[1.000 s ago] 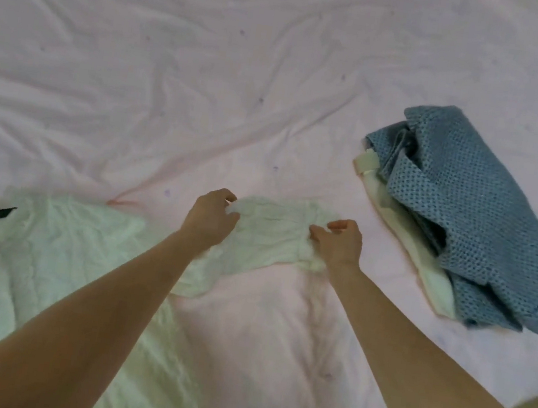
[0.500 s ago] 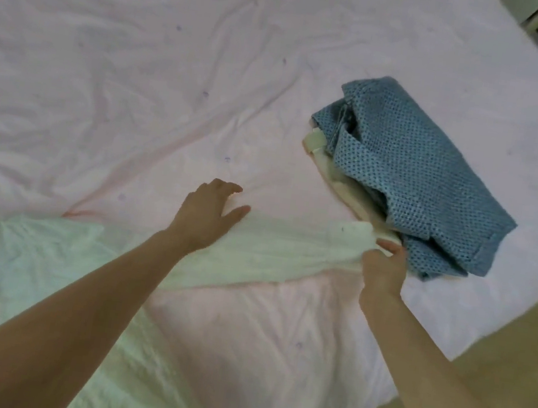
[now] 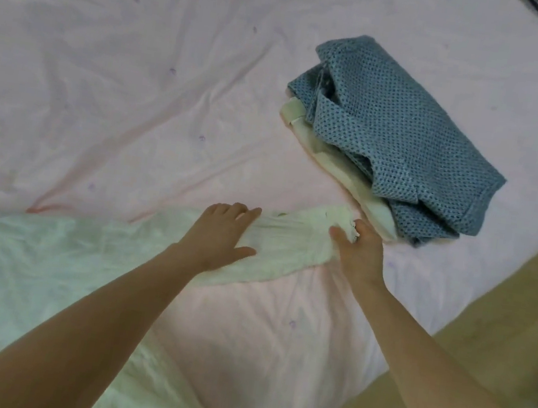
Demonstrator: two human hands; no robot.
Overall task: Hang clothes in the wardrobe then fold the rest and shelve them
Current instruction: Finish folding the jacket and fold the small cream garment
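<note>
Pale mint garment (image 3: 43, 276) spread across the near left part of the bed (image 3: 142, 65), with one sleeve (image 3: 293, 245) stretched out toward the bed's right edge. Left hand (image 3: 222, 232) flat on that sleeve, fingers straight and pressing the fabric down onto the pink sheet. Right hand (image 3: 357, 251) at the sleeve's far end, fingers curled around the cuff, pinching it and keeping the sleeve taut between both hands. Just beyond the cuff, close to the right edge of the bed, a small folded stack: blue knit sweater (image 3: 398, 135) on top, a bit rumpled, sitting on a cream folded piece (image 3: 329, 157) that peeks out along the stack's left side. Cuff end nearly touching that stack, hard to tell if it actually does. Rest of the bed just wrinkled pink sheet with tiny purple specks. Tan floor (image 3: 503, 323) past the right edge of the bed, and something dark in the far top right corner, too blurry to make out.
</note>
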